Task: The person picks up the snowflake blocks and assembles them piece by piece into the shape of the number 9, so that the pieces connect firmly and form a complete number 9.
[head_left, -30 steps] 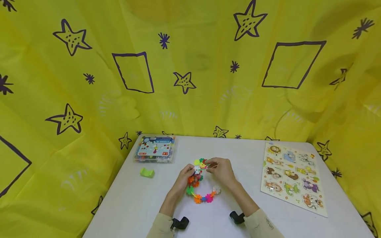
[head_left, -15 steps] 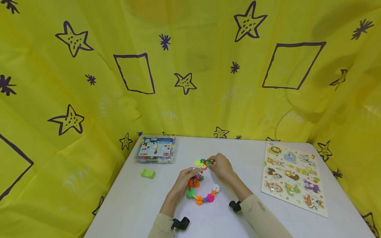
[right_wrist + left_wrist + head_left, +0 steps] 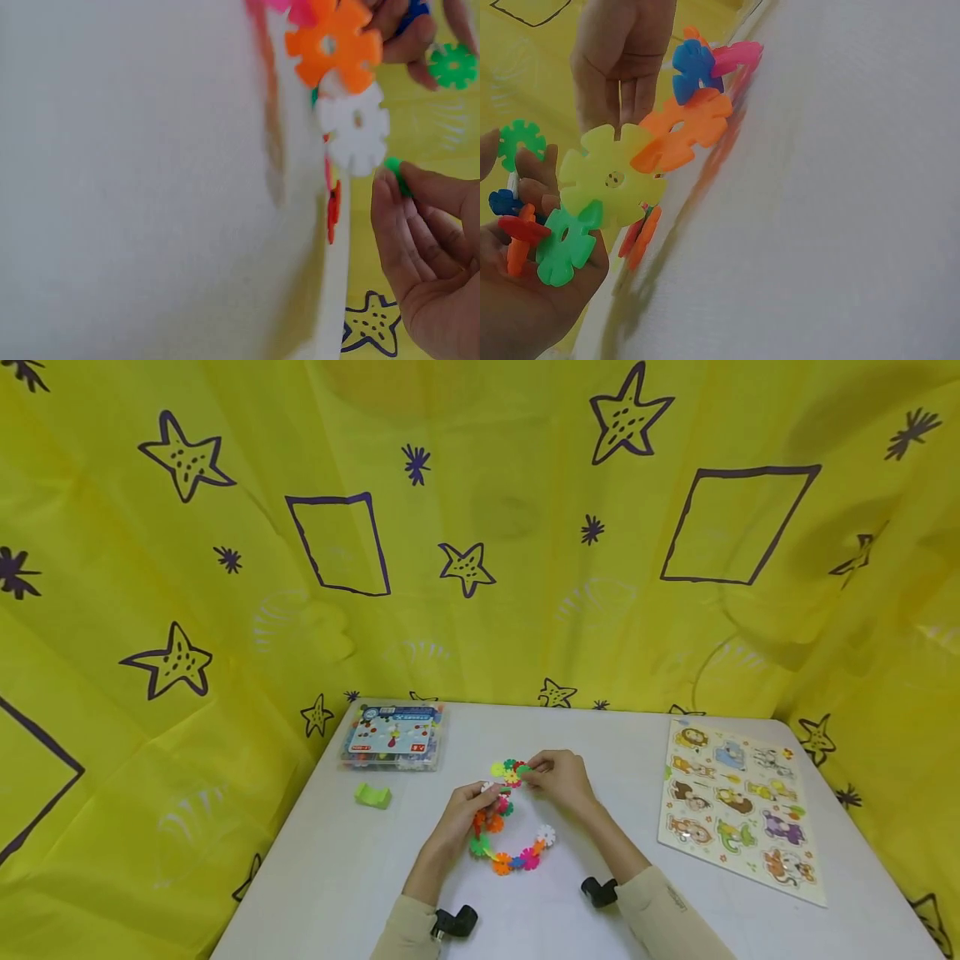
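Observation:
My left hand point(image 3: 455, 818) grips a curved chain of interlocking snowflake discs point(image 3: 613, 176), notched and flower-shaped, in yellow, orange, green, blue, pink and white. One end of the chain curves round to a white disc point(image 3: 356, 127); the other comes up between my left fingers, where a green disc point(image 3: 521, 142) stands out. My right hand point(image 3: 561, 781) pinches a separate green disc point(image 3: 397, 176) between thumb and fingertips, just right of the left hand. Behind both hands is a small group of discs point(image 3: 498, 769), yellow, green and red, partly overlapped by my right fingertips.
A clear plastic case point(image 3: 392, 739) with a blue printed label lies at the back left of the white table point(image 3: 315, 877). In front of it sits a light green block point(image 3: 372, 796). An animal puzzle board point(image 3: 738, 810) lies on the right. Yellow patterned cloth point(image 3: 510, 635) hangs behind.
My right hand has drawn back from the left hand's fingertips, and a green disc now shows between its fingers. My left hand has barely moved and still grips the chain.

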Available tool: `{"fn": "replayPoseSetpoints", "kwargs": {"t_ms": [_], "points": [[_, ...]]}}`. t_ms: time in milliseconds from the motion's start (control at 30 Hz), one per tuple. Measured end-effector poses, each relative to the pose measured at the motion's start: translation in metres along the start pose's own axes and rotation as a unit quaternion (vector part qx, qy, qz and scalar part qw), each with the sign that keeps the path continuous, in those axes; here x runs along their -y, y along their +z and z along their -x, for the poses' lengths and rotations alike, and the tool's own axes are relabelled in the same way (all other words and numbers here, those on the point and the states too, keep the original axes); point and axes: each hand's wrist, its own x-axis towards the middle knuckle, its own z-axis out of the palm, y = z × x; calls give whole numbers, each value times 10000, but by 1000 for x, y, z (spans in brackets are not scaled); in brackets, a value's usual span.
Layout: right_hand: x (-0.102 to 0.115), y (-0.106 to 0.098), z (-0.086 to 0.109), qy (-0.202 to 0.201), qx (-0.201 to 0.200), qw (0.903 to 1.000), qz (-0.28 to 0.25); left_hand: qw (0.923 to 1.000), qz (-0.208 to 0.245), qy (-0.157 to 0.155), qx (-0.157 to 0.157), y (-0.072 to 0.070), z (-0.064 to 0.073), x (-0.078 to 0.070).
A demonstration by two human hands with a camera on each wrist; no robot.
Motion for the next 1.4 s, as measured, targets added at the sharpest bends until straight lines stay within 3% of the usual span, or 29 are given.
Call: {"fn": "replayPoseSetpoints", "kwargs": {"t_ms": [200, 400, 933, 1300, 1400], "points": [[15, -2, 17, 155, 244, 9912, -1295, 9999, 21, -36, -142, -3, -1, 0], [23, 0, 31, 277, 369, 9795, -1959, 9998, 109, -42, -151, -5, -1, 0], [27, 4, 41, 393, 416, 9665, -2502, 9999, 129, 43, 68, -2, 0, 3], [26, 7, 43, 119, 447, 9694, -2412, 9990, 397, 6, 187, 0, 2, 3], [25, 3, 39, -36, 459, 9757, -2141, 9989, 382, -27, 257, -1, 2, 1]]}}
